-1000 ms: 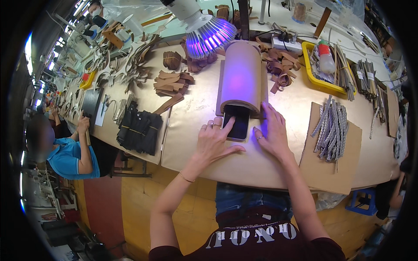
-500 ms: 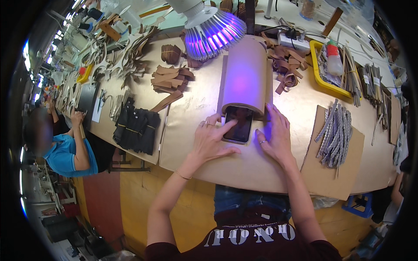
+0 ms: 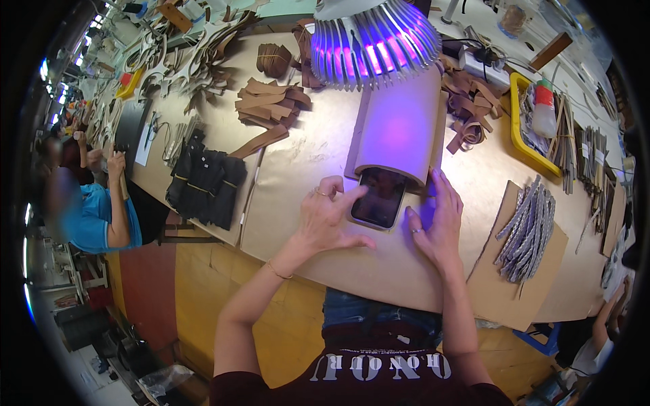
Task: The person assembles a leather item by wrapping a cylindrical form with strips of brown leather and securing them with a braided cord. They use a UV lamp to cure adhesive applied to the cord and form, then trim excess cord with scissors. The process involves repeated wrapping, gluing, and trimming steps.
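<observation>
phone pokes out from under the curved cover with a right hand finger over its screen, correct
Wrong hand: in the head view, the left hand has a finger over the screen of the phone, which pokes out from under the curved cover.

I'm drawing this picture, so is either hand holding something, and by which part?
Nothing is held. The left hand only has a finger over the phone, and the right hand is open beside it.

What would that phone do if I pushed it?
The phone would probably slide rather than roll, since it lies flat. It looks stiff, being a straight-edged slab. Its shiny, reflecting screen may be glass, so probably fragile.
</observation>
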A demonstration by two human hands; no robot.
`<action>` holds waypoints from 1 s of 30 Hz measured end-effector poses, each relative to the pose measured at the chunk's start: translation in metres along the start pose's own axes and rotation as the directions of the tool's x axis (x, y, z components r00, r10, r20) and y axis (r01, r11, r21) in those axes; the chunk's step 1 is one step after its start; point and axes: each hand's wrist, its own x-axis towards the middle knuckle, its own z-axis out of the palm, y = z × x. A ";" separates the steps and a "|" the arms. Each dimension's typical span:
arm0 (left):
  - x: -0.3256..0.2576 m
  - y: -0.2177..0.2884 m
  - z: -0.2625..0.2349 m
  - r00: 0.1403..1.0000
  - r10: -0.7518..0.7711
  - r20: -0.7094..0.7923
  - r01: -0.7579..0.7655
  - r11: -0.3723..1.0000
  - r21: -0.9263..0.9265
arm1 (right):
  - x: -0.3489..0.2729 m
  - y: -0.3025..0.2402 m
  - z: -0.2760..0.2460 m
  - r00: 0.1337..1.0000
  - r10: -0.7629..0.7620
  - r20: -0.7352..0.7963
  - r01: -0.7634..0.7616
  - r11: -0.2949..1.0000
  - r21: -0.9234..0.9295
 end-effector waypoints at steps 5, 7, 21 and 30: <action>0.010 0.004 -0.001 0.997 0.069 0.030 -0.072 0.991 0.110 | 0.001 0.000 0.001 1.000 0.015 -0.002 -0.015 1.000 0.011; 0.013 0.007 -0.002 0.988 -0.100 0.115 0.082 0.985 0.155 | 0.001 0.001 0.001 1.000 0.019 -0.002 -0.019 1.000 0.008; 0.006 0.002 -0.001 0.967 0.070 -0.244 -0.066 0.998 0.024 | 0.002 -0.001 0.000 1.000 0.019 -0.015 -0.019 1.000 0.013; 0.004 -0.001 0.003 0.983 0.018 -0.184 -0.013 1.000 0.027 | 0.000 0.002 0.002 1.000 0.016 -0.021 -0.015 1.000 0.020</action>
